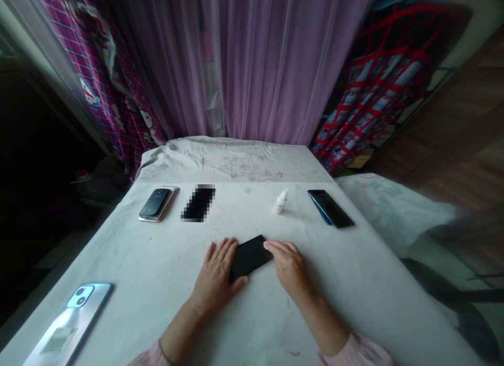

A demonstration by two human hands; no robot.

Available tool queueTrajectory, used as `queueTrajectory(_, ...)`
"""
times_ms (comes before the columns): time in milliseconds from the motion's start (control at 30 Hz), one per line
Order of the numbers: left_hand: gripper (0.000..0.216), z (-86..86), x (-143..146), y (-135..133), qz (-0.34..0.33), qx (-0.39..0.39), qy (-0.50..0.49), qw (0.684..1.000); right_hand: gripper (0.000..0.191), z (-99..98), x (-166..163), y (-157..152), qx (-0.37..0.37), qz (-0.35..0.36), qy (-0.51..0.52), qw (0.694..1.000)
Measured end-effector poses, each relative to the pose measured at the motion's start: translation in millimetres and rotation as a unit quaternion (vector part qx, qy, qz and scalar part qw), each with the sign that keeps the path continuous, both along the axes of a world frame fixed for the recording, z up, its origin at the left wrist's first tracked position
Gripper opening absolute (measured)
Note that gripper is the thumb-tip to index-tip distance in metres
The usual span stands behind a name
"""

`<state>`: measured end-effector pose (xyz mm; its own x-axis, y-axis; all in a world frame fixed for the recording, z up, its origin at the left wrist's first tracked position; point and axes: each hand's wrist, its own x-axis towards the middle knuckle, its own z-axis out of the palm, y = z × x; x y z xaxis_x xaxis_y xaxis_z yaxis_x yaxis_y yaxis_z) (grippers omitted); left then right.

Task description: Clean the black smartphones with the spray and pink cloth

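A black phone (249,257) lies flat on the white cloth-covered table (354,282) in front of me. My left hand (216,274) rests beside its left edge, fingers stretched out flat and thumb against the phone's near corner. My right hand (289,266) lies on the right side, fingers together and bent, their tips touching the phone's far right edge. Neither hand lifts it.
At the back left lie a dark phone stacked on a silver one (157,204) and a blurred black item (198,202). A small white dropper bottle (280,202) and a dark phone (331,208) sit back right. A silver phone (69,321) lies near left. Purple curtains hang behind.
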<state>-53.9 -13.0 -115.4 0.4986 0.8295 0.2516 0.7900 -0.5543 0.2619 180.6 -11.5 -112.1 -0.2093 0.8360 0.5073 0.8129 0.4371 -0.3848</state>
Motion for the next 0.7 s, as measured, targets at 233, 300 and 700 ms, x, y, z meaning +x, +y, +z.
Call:
queueTrajectory(233, 0.071, -7.8, -23.9, -11.5, 0.07, 0.021, -0.024, 0.997, 0.035, 2.3, 5.5, 9.7, 0.012, -0.025, -0.008, 1.0)
queueTrajectory(300, 0.065, -6.8, -26.0, -13.6, 0.068, 0.016, -0.03, 0.997, 0.034, 5.0, 1.2, 13.5, 0.022, -0.026, -0.007, 0.999)
queueTrajectory(700, 0.065, 1.2, -19.0, -8.7, 0.049, -0.012, -0.051, 0.997, 0.028, 5.6, -54.4, 19.0, -0.028, 0.023, -0.039, 0.999)
